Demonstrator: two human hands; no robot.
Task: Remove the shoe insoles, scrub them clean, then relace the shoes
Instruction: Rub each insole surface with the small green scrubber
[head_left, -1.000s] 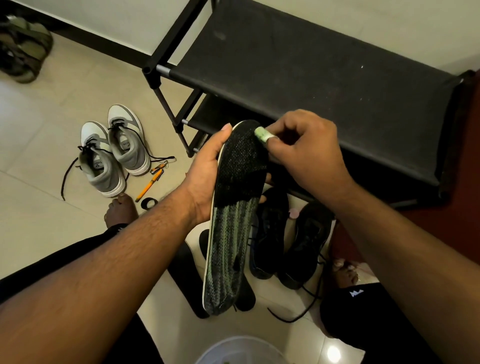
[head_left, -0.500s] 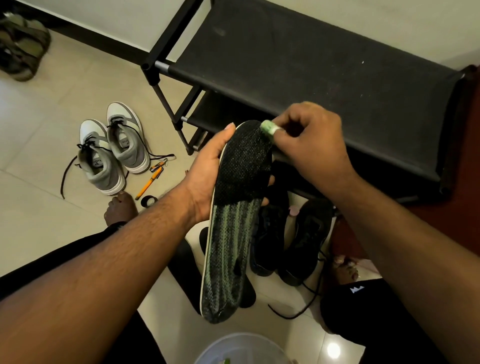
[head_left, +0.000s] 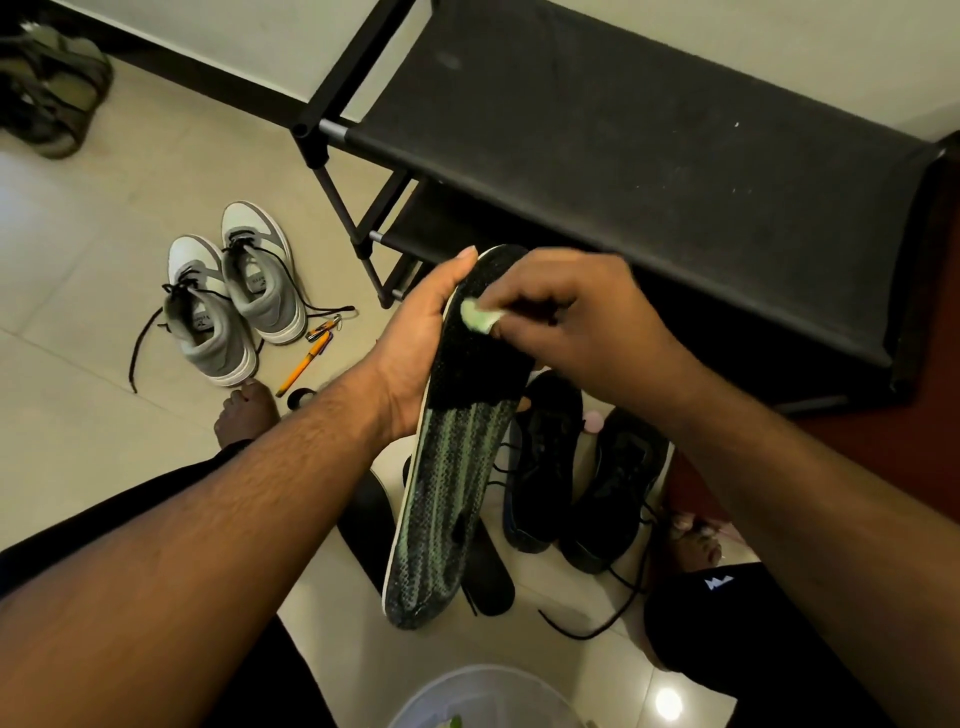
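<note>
A person is sitting on a pale tiled floor (head_left: 78, 291), looking down at both bare forearms. The left hand (head_left: 421, 343) is cupping the upper half of a dark insole (head_left: 452, 467) from behind, thumb lying along its left edge and fingers curled round the back, holding it upright at the centre of the view. The insole's toe end is pointing toward 12 o'clock and its heel toward 6 o'clock; greenish streaks are showing on its lower half. The right hand (head_left: 576, 322) is pinching a small pale green scrubbing piece (head_left: 480, 316) between thumb and curled fingers, pressing it against the insole's toe end. Just beyond the insole toward 4 o'clock, a pair of black shoes (head_left: 582, 467) is lying on the floor with loose laces. Another dark insole (head_left: 488, 571) is lying on the floor behind the held one. At 10 o'clock a pair of grey and white sneakers (head_left: 234, 296) is standing, with an orange pen (head_left: 301, 366) beside them. A black shoe rack (head_left: 623, 145) is filling the area from 12 to 2 o'clock. A white basin's rim (head_left: 483, 691) is showing at 6 o'clock.
</note>
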